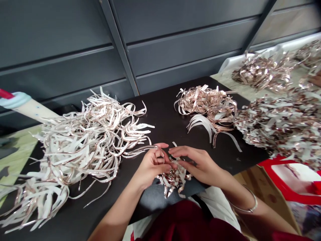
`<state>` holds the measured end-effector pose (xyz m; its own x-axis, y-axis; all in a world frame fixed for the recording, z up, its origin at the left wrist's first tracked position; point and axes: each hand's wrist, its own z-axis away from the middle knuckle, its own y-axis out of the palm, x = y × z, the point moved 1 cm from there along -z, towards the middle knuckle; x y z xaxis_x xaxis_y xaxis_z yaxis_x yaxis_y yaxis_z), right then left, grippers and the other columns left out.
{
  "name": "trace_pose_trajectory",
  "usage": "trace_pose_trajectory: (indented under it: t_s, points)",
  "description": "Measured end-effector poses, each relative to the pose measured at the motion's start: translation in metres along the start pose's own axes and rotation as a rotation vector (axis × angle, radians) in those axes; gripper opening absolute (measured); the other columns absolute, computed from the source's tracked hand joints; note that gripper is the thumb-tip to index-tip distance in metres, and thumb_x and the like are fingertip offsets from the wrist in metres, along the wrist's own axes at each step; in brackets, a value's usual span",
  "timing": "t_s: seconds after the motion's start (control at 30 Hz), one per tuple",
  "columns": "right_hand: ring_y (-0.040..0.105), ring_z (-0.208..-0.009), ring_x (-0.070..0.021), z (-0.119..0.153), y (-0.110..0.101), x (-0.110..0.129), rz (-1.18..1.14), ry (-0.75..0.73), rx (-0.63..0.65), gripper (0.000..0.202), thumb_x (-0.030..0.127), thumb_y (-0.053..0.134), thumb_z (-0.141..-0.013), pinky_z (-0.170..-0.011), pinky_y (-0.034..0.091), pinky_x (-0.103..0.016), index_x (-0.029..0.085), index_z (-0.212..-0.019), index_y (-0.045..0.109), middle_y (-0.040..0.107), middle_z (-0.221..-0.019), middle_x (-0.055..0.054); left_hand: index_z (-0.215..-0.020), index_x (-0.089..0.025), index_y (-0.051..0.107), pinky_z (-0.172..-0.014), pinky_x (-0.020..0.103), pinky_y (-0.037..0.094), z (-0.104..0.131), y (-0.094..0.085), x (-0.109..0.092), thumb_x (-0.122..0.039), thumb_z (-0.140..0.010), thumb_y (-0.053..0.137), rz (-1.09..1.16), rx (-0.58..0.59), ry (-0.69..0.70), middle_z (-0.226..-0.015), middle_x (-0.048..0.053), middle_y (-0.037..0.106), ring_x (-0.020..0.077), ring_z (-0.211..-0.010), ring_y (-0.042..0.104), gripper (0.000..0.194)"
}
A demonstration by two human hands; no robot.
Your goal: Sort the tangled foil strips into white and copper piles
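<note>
Near the front edge of the black table (163,113), my left hand (155,162) is closed on shiny strips, with a loop of them rising over its fingers. My right hand (193,163) is close beside it, thumb and fingers bent around the same bunch. A small cluster of curled rose-gold and white strips (173,182) hangs below both hands. Left of them lies a large heap of white and rose-gold strips (82,144). Beyond my right hand sits a smaller pile of curly rose-gold strips (208,103).
A big pile of crinkled strips (283,124) covers the right side, with another shiny pile (263,72) behind it. A cardboard box (263,194) and a red and white package (291,177) are at lower right. A white cylinder (37,108) leans at left. Another person's hand (316,79) shows at far right.
</note>
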<state>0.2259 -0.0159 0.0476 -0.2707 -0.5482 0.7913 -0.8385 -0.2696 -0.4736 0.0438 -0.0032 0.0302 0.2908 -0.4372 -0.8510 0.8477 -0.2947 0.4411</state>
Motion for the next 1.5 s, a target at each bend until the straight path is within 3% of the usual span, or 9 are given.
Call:
trace_pose_trajectory:
  t_s: [0.17, 0.37, 0.6, 0.93, 1.03, 1.2, 1.33, 1.4, 1.5]
  points:
    - [0.063, -0.103, -0.0190, 0.011, -0.012, -0.019, -0.035, 0.147, -0.082, 0.022, 0.015, 0.053, -0.087, -0.088, 0.051, -0.033, 0.023, -0.107, 0.059, 0.066, -0.109, -0.006, -0.100, -0.016, 0.056, -0.063, 0.023, 0.050, 0.002, -0.008, -0.004, -0.021, -0.067, 0.077, -0.012, 0.078, -0.037, -0.082, 0.003, 0.065, 0.0194, -0.075, 0.069, 0.039]
    - [0.064, -0.099, -0.0210, 0.017, -0.026, -0.019, -0.081, 0.212, -0.185, 0.018, 0.020, 0.057, -0.086, -0.084, 0.053, -0.033, 0.022, -0.102, 0.062, 0.068, -0.103, -0.007, -0.112, -0.014, 0.053, -0.074, 0.030, 0.051, 0.006, -0.017, -0.006, -0.032, -0.074, 0.072, -0.073, 0.312, -0.067, -0.082, 0.007, 0.068, 0.0193, -0.077, 0.068, 0.046]
    - [0.065, -0.095, -0.0193, 0.013, -0.028, -0.012, -0.143, 0.133, -0.160, 0.012, 0.017, 0.061, -0.083, -0.084, 0.052, -0.032, 0.021, -0.093, 0.064, 0.070, -0.099, -0.006, -0.085, -0.015, 0.056, -0.057, 0.023, 0.046, 0.005, -0.010, -0.007, -0.041, -0.082, 0.060, -0.403, 0.107, 0.018, -0.056, -0.001, 0.061, 0.0142, -0.056, 0.062, 0.027]
    - [0.068, -0.085, -0.0193, 0.022, -0.039, -0.040, -0.561, 0.311, -0.453, 0.016, 0.015, 0.076, -0.067, -0.075, 0.054, -0.029, 0.021, -0.067, 0.061, 0.072, -0.080, -0.001, -0.070, -0.016, 0.058, -0.062, 0.022, 0.042, 0.018, -0.014, -0.012, -0.031, -0.089, 0.043, -0.834, 0.148, 0.064, -0.058, 0.000, 0.064, 0.0131, -0.060, 0.060, 0.029]
    - [0.069, -0.081, -0.0185, 0.022, -0.038, -0.042, -0.726, 0.309, -0.515, 0.019, 0.017, 0.077, -0.065, -0.080, 0.054, -0.033, 0.022, -0.067, 0.060, 0.070, -0.074, 0.002, -0.059, -0.017, 0.051, -0.052, 0.021, 0.033, 0.022, -0.011, -0.017, -0.030, -0.089, 0.042, -1.109, 0.085, 0.169, -0.050, -0.003, 0.051, 0.0091, -0.049, 0.048, 0.034]
    - [0.067, -0.082, -0.0225, 0.016, -0.041, -0.036, -0.813, 0.301, -0.539, 0.031, 0.055, 0.056, -0.080, -0.083, 0.052, -0.044, 0.025, -0.083, 0.062, 0.069, -0.075, -0.002, -0.049, -0.016, 0.036, -0.049, 0.024, 0.022, 0.028, 0.001, -0.019, -0.032, -0.088, 0.048, -1.467, -0.088, 0.572, -0.046, -0.005, 0.032, 0.0081, -0.045, 0.033, 0.043]
    - [0.062, -0.086, -0.0214, 0.006, -0.023, -0.018, -0.407, 0.207, -0.381, 0.036, 0.056, 0.059, -0.079, -0.083, 0.048, -0.037, 0.022, -0.087, 0.063, 0.066, -0.086, -0.005, -0.051, -0.016, 0.043, -0.053, 0.025, 0.028, 0.026, 0.012, -0.016, -0.022, -0.086, 0.052, -1.513, -0.067, 0.818, -0.052, -0.003, 0.046, 0.0091, -0.051, 0.040, 0.037]
    - [0.059, -0.080, -0.0204, -0.001, -0.006, -0.007, -0.189, 0.166, -0.208, 0.041, 0.058, 0.068, -0.070, -0.074, 0.047, -0.033, 0.019, -0.084, 0.062, 0.063, -0.082, -0.006, -0.050, -0.016, 0.044, -0.053, 0.025, 0.030, 0.025, 0.017, -0.015, -0.018, -0.083, 0.053, -1.505, -0.069, 0.887, -0.056, -0.001, 0.052, 0.0099, -0.053, 0.042, 0.034]
    - [0.054, -0.069, -0.0160, -0.011, 0.012, 0.002, -0.056, 0.106, -0.129, 0.040, 0.056, 0.070, -0.068, -0.064, 0.043, -0.027, 0.018, -0.068, 0.058, 0.058, -0.070, -0.003, -0.049, -0.016, 0.045, -0.052, 0.026, 0.032, 0.026, 0.020, -0.014, -0.016, -0.080, 0.052, -1.492, -0.055, 0.945, -0.056, 0.000, 0.052, 0.0109, -0.053, 0.043, 0.031]
